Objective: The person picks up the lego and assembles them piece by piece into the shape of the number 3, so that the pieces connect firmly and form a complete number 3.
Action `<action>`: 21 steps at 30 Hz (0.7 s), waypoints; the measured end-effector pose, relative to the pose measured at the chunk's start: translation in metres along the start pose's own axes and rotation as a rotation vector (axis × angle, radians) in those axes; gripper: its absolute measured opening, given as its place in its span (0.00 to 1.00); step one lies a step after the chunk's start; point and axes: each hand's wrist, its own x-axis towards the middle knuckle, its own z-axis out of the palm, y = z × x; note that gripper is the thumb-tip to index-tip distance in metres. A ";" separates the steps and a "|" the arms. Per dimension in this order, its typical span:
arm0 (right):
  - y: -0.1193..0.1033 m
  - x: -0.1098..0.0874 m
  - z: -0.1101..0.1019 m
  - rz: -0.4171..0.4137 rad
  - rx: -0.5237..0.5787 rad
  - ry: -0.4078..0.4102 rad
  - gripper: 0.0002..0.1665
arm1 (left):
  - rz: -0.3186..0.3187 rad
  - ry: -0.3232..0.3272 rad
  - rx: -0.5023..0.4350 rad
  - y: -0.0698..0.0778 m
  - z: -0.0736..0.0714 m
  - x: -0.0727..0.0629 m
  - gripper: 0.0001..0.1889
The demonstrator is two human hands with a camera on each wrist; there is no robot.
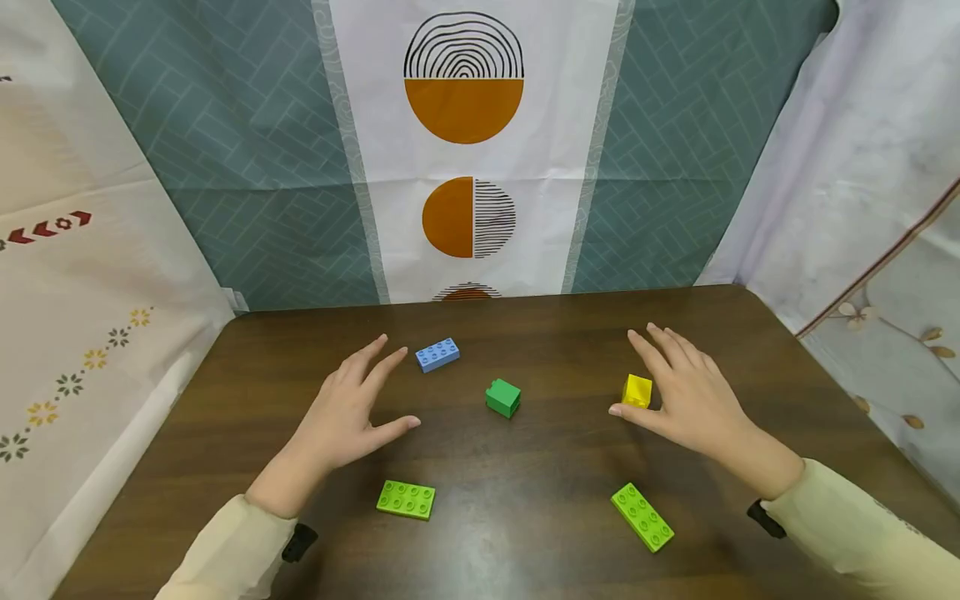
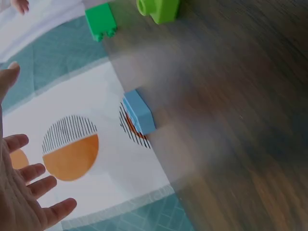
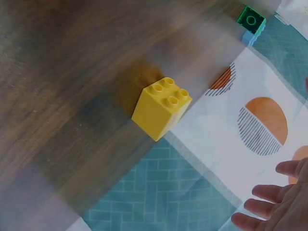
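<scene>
Fingers spread, my left hand (image 1: 341, 417) hovers over the left half of the table with nothing in it. A blue brick (image 1: 437, 355) lies just beyond its fingertips, and a lime green brick (image 1: 406, 499) lies nearer me, right of the wrist. My right hand (image 1: 690, 400) is likewise spread and holds nothing. Its thumb and index finger frame a yellow brick (image 1: 637, 390) in the head view; the right wrist view shows this yellow brick (image 3: 161, 109) apart from the fingers. Between the hands sits a darker green brick (image 1: 503, 398). Another lime brick (image 1: 643, 517) lies near the right forearm.
The brown wooden table (image 1: 525, 475) ends at a back edge against a hanging patterned cloth (image 1: 277, 150). Light cloths hang at the left (image 1: 90, 333) and right (image 1: 862, 208). Dark bands show at both wrists, beside the pale sleeves.
</scene>
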 end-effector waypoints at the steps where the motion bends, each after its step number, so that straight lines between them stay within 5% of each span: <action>1: 0.000 0.001 0.000 -0.003 0.001 0.001 0.56 | 0.012 0.005 0.002 0.002 0.001 0.001 0.44; 14: -0.005 0.013 0.000 -0.017 0.022 0.014 0.52 | 0.145 0.029 -0.015 0.027 0.009 0.017 0.41; 21: -0.001 0.014 0.003 -0.022 0.020 0.011 0.50 | 0.161 -0.025 -0.056 0.031 0.016 0.017 0.40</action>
